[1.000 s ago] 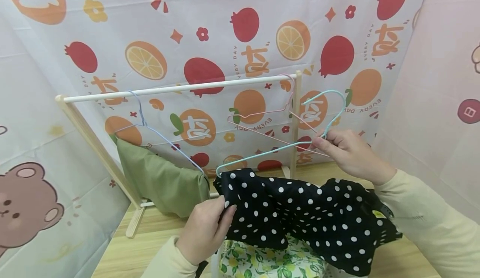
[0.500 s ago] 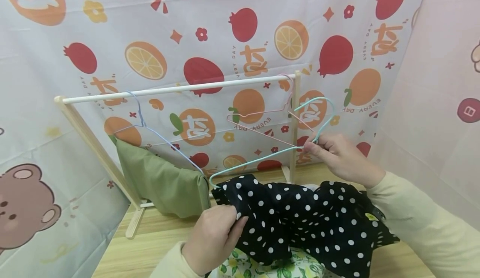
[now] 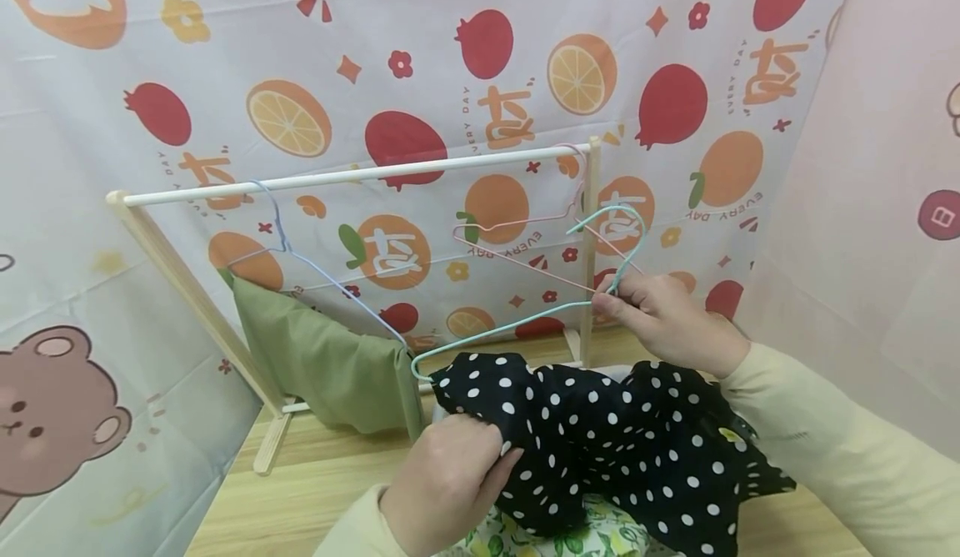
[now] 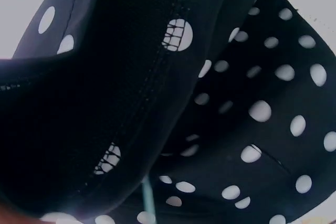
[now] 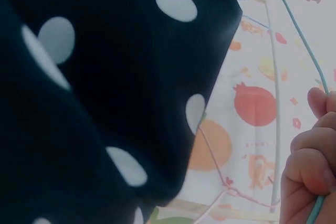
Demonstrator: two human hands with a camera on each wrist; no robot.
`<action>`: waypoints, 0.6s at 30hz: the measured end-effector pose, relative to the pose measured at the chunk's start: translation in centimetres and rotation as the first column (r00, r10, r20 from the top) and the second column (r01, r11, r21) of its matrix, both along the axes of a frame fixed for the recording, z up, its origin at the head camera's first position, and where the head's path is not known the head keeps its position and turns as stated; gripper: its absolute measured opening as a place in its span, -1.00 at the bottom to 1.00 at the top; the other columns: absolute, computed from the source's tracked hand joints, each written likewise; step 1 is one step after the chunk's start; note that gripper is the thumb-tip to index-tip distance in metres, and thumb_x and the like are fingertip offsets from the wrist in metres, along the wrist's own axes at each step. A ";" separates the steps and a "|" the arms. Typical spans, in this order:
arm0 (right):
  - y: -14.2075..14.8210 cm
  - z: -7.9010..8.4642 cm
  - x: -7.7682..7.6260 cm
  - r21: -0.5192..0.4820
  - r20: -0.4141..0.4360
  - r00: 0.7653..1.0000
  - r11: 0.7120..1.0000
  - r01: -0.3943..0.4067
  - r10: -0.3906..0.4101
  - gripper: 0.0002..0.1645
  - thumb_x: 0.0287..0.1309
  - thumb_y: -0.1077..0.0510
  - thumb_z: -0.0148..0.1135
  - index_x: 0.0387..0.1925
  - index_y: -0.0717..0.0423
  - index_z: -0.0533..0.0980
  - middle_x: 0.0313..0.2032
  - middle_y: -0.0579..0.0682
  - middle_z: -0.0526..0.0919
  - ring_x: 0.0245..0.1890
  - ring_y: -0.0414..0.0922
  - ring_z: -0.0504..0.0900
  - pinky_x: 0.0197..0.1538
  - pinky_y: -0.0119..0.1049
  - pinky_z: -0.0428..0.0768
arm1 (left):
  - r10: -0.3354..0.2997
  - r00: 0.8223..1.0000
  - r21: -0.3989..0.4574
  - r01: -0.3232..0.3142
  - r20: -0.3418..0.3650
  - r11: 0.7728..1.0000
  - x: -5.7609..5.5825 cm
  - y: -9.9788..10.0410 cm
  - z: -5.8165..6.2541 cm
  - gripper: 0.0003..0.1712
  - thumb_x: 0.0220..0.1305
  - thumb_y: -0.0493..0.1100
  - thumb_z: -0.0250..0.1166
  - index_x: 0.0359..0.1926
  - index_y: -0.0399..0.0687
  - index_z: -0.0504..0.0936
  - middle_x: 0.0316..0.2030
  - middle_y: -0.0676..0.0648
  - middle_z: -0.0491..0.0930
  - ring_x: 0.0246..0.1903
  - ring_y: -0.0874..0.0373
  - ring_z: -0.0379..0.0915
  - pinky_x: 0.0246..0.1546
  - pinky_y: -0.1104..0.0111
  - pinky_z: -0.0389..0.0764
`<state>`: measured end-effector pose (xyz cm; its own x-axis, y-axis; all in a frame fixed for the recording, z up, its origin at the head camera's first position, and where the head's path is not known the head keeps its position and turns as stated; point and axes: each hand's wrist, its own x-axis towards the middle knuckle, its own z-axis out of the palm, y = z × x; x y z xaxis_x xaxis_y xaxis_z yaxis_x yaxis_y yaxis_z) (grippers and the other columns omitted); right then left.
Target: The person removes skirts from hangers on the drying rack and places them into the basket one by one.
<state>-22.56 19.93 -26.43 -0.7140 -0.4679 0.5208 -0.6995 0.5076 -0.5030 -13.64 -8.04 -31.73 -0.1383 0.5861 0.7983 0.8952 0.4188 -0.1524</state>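
My right hand (image 3: 660, 315) pinches a mint-green wire hanger (image 3: 510, 325) at the base of its hook. The hanger's left end runs down to the edge of a black garment with white polka dots (image 3: 600, 424). With curled fingers my left hand (image 3: 450, 478) grips that garment by its left side, just below the hanger's end. In the left wrist view the dotted cloth (image 4: 262, 114) fills most of the picture, and a bit of the hanger (image 4: 148, 200) shows at the bottom. The right wrist view has my fingers (image 5: 310, 166) curled round the hanger wire.
A small rack with a white rail (image 3: 360, 175) stands behind. From it hang a blue hanger (image 3: 330, 280) bearing a green garment (image 3: 322, 365) and a bare pink hanger (image 3: 517, 267). Under the dotted garment lies a lemon-print cloth (image 3: 600, 532) on the wooden table (image 3: 285, 499).
The mint hanger and my right hand have moved left and down, while my left hand has shifted right and down with the cloth. The hanger's left tip now lies lower, at the garment's edge.
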 end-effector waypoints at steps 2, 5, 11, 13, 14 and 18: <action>-0.1 -0.2 -0.1 -0.007 -0.004 1.000 1.000 -0.011 0.011 -0.83 0.28 0.05 0.02 -0.36 -0.07 0.53 -0.52 -0.20 0.51 -0.51 -0.30 0.50 -0.48 -0.39 0.48 | -0.010 1.000 -0.010 0.010 -0.009 1.000 0.1 0.3 0.2 -0.66 0.34 -0.15 0.00 -0.61 -0.06 0.33 -0.71 0.13 0.20 -0.72 0.26 0.17 -0.65 0.56 0.21; -0.3 -0.4 -0.3 -0.026 0.007 1.000 0.999 -0.030 0.030 -0.83 0.28 0.09 0.03 -0.36 -0.04 0.54 -0.35 -0.18 0.61 -0.29 -0.27 0.61 -0.28 -0.33 0.57 | -0.017 1.000 -0.023 0.016 -0.020 1.000 0.3 0.5 0.4 -0.66 0.34 -0.15 -0.01 -0.61 -0.06 0.33 -0.71 0.13 0.20 -0.72 0.27 0.16 -0.64 0.58 0.18; -0.2 -0.8 -0.5 -0.040 0.040 0.999 0.999 -0.032 0.034 -0.82 0.29 0.10 0.02 -0.37 -0.02 0.53 -0.36 -0.15 0.61 -0.26 -0.22 0.62 -0.22 -0.30 0.57 | -0.041 0.998 -0.027 0.040 -0.050 0.999 0.7 0.6 0.8 -0.64 0.33 -0.16 -0.03 -0.64 -0.07 0.31 -0.73 0.12 0.17 -0.74 0.30 0.10 -0.64 0.61 0.07; -0.2 -0.9 -0.6 -0.032 0.044 0.999 0.999 -0.022 0.024 -0.81 0.29 0.09 0.01 -0.37 -0.02 0.53 -0.36 -0.15 0.62 -0.26 -0.24 0.62 -0.22 -0.29 0.57 | -0.049 0.997 -0.026 0.048 -0.066 0.999 0.7 0.7 0.9 -0.64 0.33 -0.17 -0.02 -0.65 -0.07 0.31 -0.74 0.12 0.17 -0.74 0.30 0.10 -0.64 0.61 0.07; -0.2 -1.0 -0.6 -0.024 0.042 0.999 1.000 -0.014 0.015 -0.81 0.29 0.07 0.01 -0.38 -0.03 0.53 -0.36 -0.15 0.62 -0.27 -0.24 0.62 -0.22 -0.29 0.57 | -0.052 0.996 -0.025 0.051 -0.073 0.998 0.7 0.7 1.0 -0.64 0.32 -0.18 -0.02 -0.65 -0.08 0.31 -0.73 0.12 0.18 -0.74 0.30 0.10 -0.65 0.60 0.08; -0.3 -1.1 -0.7 0.017 0.023 0.999 0.999 0.037 -0.038 -0.77 0.28 0.00 0.01 -0.39 -0.06 0.53 -0.37 -0.16 0.63 -0.29 -0.25 0.61 -0.28 -0.28 0.56 | -0.065 0.993 -0.021 0.064 -0.100 0.998 0.9 0.6 1.4 -0.65 0.32 -0.19 -0.02 -0.65 -0.09 0.30 -0.74 0.12 0.17 -0.73 0.29 0.09 -0.65 0.60 0.06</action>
